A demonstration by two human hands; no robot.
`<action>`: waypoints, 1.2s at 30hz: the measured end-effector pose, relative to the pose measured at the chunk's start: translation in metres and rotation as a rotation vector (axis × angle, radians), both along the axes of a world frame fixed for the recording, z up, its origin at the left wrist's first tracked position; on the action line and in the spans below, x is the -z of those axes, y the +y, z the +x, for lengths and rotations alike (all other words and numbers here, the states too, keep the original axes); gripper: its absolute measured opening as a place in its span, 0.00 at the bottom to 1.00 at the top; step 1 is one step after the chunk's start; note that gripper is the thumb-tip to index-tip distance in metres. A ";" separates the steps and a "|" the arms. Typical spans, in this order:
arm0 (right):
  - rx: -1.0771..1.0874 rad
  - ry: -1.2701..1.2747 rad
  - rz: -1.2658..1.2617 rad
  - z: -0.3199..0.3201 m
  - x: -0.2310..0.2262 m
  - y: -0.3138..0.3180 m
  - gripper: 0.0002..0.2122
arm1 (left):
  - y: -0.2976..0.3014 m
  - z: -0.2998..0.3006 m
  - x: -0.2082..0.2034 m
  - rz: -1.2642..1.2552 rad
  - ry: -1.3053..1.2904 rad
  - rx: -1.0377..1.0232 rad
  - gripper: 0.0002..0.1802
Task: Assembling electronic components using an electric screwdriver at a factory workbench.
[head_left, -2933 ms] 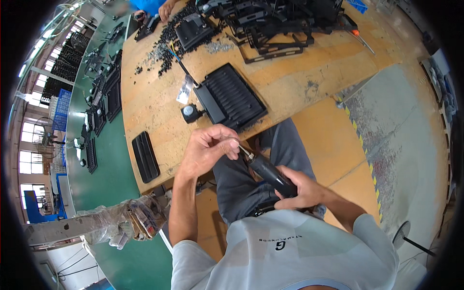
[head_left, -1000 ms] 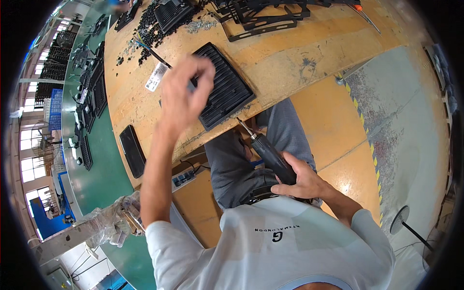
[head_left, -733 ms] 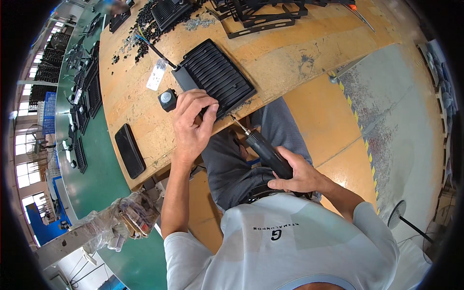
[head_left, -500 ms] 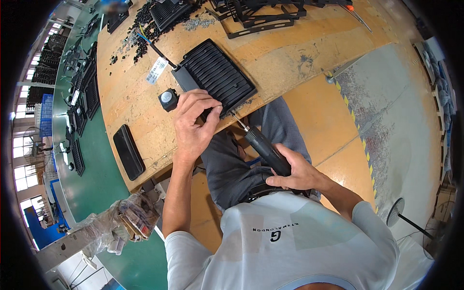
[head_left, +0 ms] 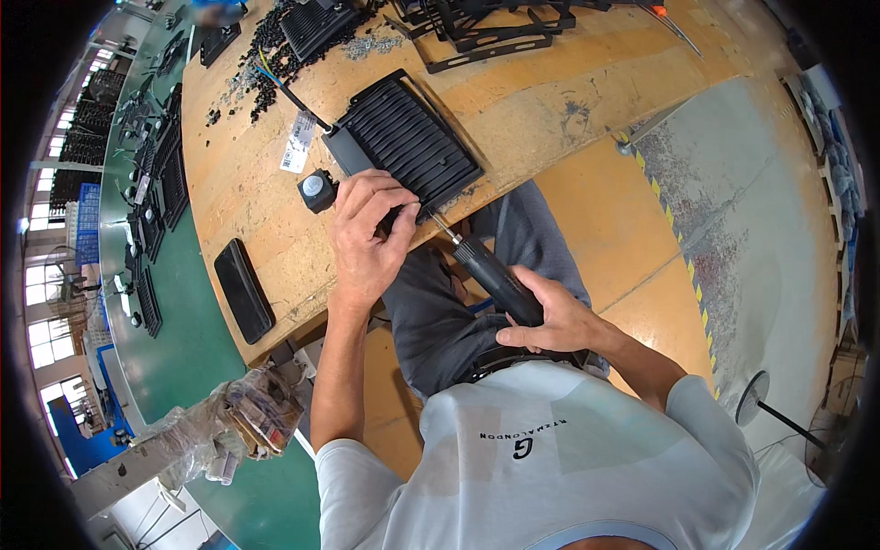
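A black finned floodlight (head_left: 403,137) lies on the wooden workbench near its front edge, fins up. A cable with bare coloured wires and a white label (head_left: 298,142) comes off its far left side. My left hand (head_left: 371,229) rests at the lamp's near corner, thumb and fingers pinched together; what is between them is too small to make out. My right hand (head_left: 559,321) is closed around a black electric screwdriver (head_left: 495,280). Its bit points at the lamp's near edge, beside my left fingertips; whether it touches is unclear. A small black sensor with a white dome (head_left: 316,190) sits left of the lamp.
A black phone (head_left: 244,290) lies at the bench's left. Small black parts (head_left: 266,87) and silver hardware (head_left: 371,46) are scattered farther back. Black metal brackets (head_left: 486,46) are piled at the far side, near an orange-tipped screwdriver (head_left: 676,29). A green table (head_left: 192,367) with more lamps stands left.
My right hand and the electric screwdriver have moved slightly left and toward the lamp's edge. The white label has turned a little. My left hand keeps its pinch at the corner.
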State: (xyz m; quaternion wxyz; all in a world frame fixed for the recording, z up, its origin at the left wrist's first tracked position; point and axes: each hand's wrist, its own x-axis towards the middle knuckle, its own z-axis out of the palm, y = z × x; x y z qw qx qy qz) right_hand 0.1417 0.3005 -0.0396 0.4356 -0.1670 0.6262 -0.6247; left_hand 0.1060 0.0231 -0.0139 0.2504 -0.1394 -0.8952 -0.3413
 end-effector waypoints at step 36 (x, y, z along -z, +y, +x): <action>0.016 0.018 -0.095 -0.008 0.010 0.006 0.35 | 0.016 0.003 -0.012 0.083 -0.195 -0.076 0.04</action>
